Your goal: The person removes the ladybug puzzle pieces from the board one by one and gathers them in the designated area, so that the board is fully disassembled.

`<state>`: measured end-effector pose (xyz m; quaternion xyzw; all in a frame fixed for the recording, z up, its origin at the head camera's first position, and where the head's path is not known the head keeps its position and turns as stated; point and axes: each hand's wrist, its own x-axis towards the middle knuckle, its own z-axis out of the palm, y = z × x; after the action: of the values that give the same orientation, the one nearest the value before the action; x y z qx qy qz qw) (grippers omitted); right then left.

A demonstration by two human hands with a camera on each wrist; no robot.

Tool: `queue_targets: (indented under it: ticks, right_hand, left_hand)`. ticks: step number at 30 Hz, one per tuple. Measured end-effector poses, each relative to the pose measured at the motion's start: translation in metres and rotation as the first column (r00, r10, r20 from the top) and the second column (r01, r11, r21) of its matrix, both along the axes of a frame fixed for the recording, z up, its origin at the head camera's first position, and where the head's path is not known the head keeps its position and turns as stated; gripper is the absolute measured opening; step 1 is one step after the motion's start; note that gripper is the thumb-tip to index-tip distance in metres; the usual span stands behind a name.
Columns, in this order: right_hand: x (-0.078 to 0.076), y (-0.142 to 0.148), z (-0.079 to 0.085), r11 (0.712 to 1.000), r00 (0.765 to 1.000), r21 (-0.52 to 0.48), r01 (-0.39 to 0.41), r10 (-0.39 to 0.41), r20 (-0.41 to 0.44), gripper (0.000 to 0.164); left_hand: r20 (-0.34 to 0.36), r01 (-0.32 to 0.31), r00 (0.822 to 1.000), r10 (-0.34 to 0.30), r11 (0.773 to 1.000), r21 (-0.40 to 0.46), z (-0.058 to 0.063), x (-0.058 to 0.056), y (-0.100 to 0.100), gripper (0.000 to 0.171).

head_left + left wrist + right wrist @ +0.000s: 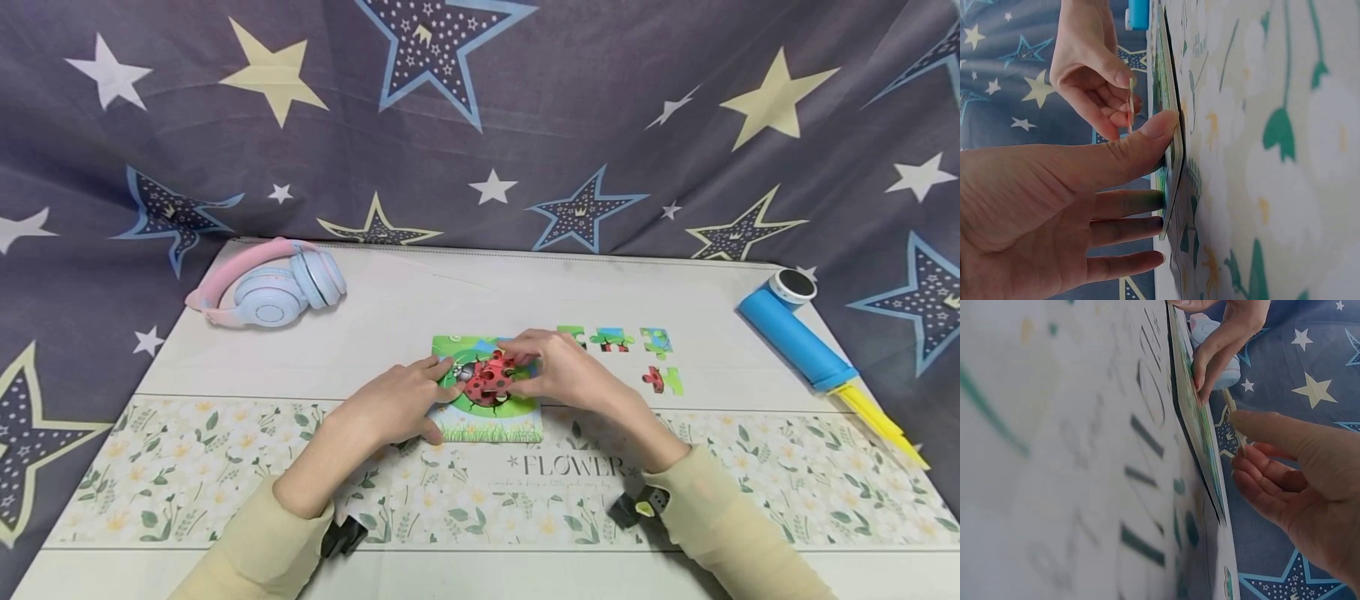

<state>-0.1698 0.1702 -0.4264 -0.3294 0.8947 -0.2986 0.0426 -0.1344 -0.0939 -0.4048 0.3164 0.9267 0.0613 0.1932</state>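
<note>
A puzzle board [491,429] with a red ladybug picture on green lies flat on the table. My left hand [393,402] rests on its left side with the fingers straight; in the left wrist view the thumb [1161,124] touches the near edge. Over the right part of the board, my right hand [573,373] pinches a thin puzzle piece [1131,103] between thumb and fingers. Seen from the right wrist, that puzzle piece [1230,400] is held edge-on above the board, so its picture is mostly hidden.
Several loose puzzle pieces [612,339] lie right of the board, including a red one [653,379]. Pink and blue headphones [273,287] sit at the back left. A blue cylinder [798,337] with a yellow end lies at the right. A star-patterned cloth [450,150] hangs behind.
</note>
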Motion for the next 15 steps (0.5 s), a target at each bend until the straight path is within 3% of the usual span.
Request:
queue_targets:
  ticks: [11, 15]
  right_hand:
    - [0.002, 0.018, 0.006, 0.998, 0.997, -0.017, 0.063, -0.062, 0.036, 0.063]
    - [0.002, 0.028, 0.005, 0.998, 0.999, -0.04, 0.043, -0.044, -0.008, 0.061]
  left_hand:
    - [-0.001, 0.003, 1.0, -0.003, 1.0, 0.001, 0.0, 0.0, 0.0, 0.073]
    - [0.005, -0.005, 1.0, 0.005, 1.0, 0.002, 0.001, 0.001, 0.0, 0.073]
